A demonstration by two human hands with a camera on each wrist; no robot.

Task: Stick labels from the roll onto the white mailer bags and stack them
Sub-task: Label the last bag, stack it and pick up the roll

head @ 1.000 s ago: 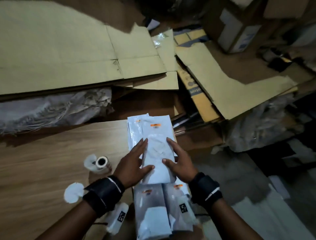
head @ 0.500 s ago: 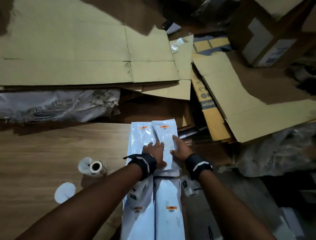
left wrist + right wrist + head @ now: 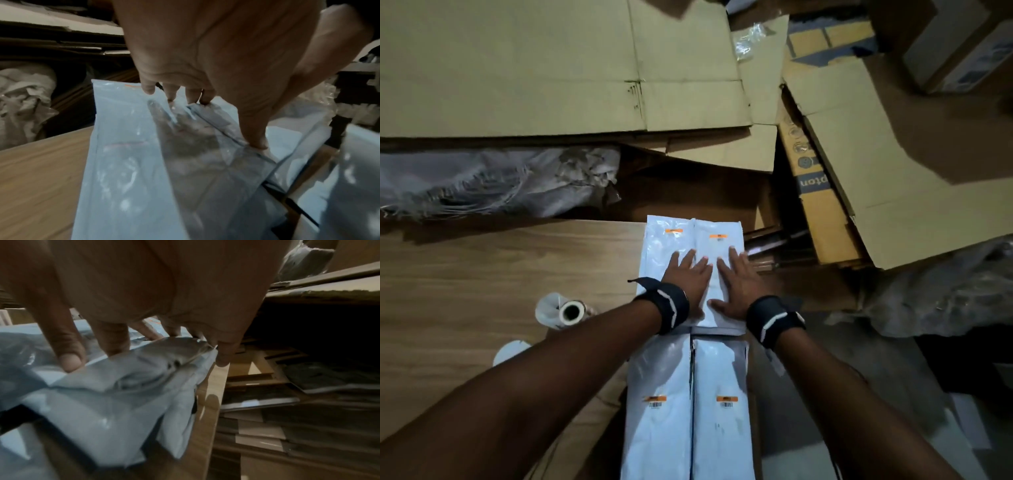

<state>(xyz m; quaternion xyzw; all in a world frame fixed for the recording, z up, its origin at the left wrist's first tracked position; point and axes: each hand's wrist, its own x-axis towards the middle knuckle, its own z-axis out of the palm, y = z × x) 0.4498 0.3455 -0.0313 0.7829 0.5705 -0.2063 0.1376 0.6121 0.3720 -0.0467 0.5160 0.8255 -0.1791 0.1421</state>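
Both arms stretched forward, dark band on each wrist. Left hand (image 3: 690, 281) and right hand (image 3: 738, 286) lie palm-down side by side, fingers straight and slightly spread, thumbs nearly touching.

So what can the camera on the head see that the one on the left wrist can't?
Only the head view shows the white label roll standing on the wooden table, the right hand, the two nearer white mailer bags with orange labels, and the flattened brown cardboard sheets.

Only the left wrist view shows the left hand's palm from underneath, its fingertips pressing into the plastic.

Both show the left hand lying flat on the far stack of white mailer bags, and the table.
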